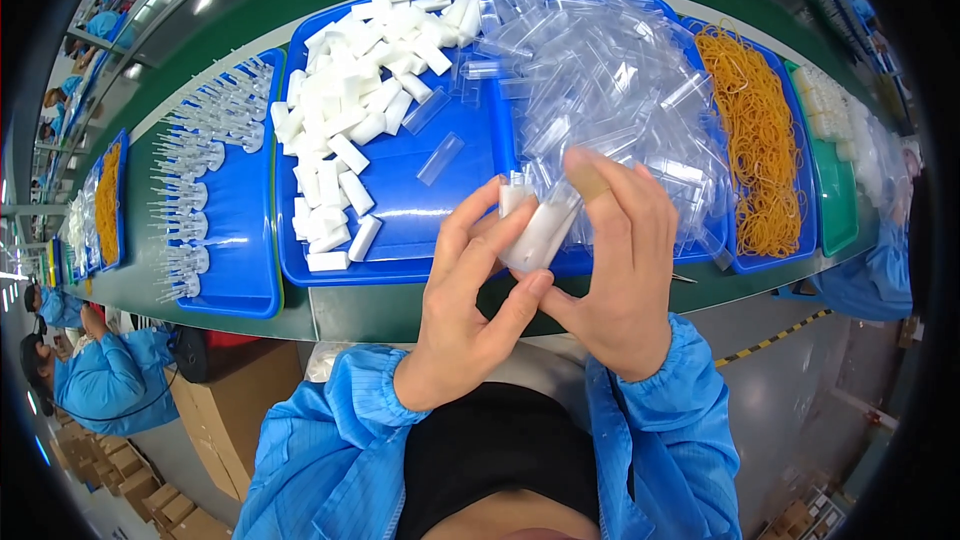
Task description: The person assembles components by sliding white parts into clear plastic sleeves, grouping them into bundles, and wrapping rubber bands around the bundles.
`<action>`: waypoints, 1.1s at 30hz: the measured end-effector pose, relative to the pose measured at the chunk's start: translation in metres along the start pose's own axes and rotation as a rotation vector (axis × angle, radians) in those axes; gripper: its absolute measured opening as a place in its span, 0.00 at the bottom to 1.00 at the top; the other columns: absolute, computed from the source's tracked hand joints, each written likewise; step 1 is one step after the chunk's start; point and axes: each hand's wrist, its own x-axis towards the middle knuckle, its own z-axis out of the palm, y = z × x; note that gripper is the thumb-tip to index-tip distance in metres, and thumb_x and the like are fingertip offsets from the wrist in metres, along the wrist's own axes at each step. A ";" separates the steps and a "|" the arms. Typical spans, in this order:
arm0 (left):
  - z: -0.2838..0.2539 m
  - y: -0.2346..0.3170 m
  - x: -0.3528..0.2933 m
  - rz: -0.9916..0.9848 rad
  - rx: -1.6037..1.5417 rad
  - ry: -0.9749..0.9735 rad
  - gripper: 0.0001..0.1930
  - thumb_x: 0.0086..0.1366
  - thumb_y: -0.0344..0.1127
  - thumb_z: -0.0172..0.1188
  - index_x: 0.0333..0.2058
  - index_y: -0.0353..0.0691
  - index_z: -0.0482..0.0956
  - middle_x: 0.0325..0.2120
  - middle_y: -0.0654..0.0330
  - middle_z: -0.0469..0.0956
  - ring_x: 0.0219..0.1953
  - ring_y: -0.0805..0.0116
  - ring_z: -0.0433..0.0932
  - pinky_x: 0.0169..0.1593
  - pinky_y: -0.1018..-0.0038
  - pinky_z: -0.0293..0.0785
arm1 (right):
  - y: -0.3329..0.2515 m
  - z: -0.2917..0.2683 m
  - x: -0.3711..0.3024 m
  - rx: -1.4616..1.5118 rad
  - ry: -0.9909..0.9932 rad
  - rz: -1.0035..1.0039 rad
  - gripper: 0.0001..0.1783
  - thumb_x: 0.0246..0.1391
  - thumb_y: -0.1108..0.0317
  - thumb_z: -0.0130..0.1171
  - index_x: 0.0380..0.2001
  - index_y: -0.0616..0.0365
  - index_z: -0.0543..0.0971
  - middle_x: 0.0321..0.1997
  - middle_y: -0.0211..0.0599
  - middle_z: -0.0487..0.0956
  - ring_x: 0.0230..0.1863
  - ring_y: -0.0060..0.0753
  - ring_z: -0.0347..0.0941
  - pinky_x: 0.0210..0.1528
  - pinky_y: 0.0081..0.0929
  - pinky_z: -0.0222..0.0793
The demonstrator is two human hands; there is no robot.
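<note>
Both hands meet over the front edge of the blue trays. My left hand [465, 285] is closed on a white block [537, 238], thumb and fingers pressed round it. A smaller white piece with a clear tip [513, 197] pokes up between its fingers. My right hand [622, 255] pinches a clear plastic sleeve [566, 198] that overlaps the upper end of the block. Whether the block sits inside the sleeve is partly hidden by the fingers. Behind the hands, loose clear sleeves [610, 70] are heaped, and many white blocks [345, 90] lie to the left.
Left stands a blue tray [235, 240] with rows of clear, thin-tipped plastic parts [185, 195]. Orange rubber bands [750, 140] fill a tray at right, beside a green tray [838, 210]. A cardboard box [215, 420] and a person in blue [110, 380] are at lower left.
</note>
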 end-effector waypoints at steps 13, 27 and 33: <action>-0.009 -0.005 -0.003 -0.110 -0.262 -0.077 0.29 0.69 0.24 0.57 0.66 0.33 0.60 0.66 0.49 0.59 0.66 0.57 0.65 0.60 0.66 0.75 | 0.008 -0.012 -0.003 0.078 -0.039 0.013 0.36 0.32 0.68 0.77 0.52 0.46 0.80 0.54 0.31 0.74 0.63 0.45 0.68 0.66 0.55 0.56; -0.029 0.001 0.008 -0.557 -0.727 -0.233 0.28 0.72 0.40 0.57 0.64 0.33 0.62 0.55 0.50 0.75 0.56 0.62 0.77 0.59 0.67 0.73 | 0.006 -0.008 -0.001 0.246 -0.028 -0.110 0.38 0.29 0.62 0.80 0.51 0.54 0.82 0.49 0.33 0.77 0.57 0.43 0.72 0.63 0.50 0.62; -0.027 -0.003 0.006 -0.656 -0.913 -0.494 0.32 0.67 0.41 0.65 0.63 0.34 0.63 0.52 0.53 0.75 0.54 0.63 0.77 0.58 0.68 0.74 | 0.008 -0.013 -0.010 0.238 -0.026 -0.196 0.36 0.29 0.59 0.78 0.49 0.55 0.81 0.48 0.31 0.78 0.54 0.39 0.74 0.64 0.50 0.60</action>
